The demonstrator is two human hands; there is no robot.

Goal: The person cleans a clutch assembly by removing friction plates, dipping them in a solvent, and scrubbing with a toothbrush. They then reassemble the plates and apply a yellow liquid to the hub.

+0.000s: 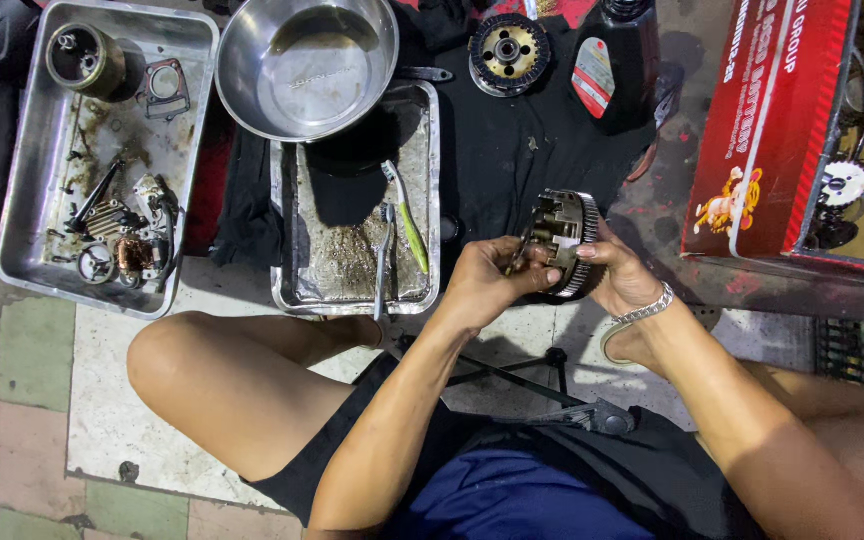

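Tiled floor [22, 350] in green, pink and white is seen under bare legs, with dark cloth [512, 150] spread out past the knees. A round toothed clutch part [564, 245] is held up between both hands, above the cloth. The left hand [487, 285] is closed on its near side, with the fingers curled over the metal middle. The right hand [624, 280] is wrapped around its toothed rim, and a silver bracelet [647, 307] is worn on that wrist. Just left of the hands, a dirty metal tray [287, 230] is laid down with a toothbrush [407, 215] and a wrench [384, 262] in it. A shiny bowl [304, 65] is set partly over that tray. Farther left, a second tray [27, 180] is filled with small engine bits. A red box [777, 130] is stood at the right.
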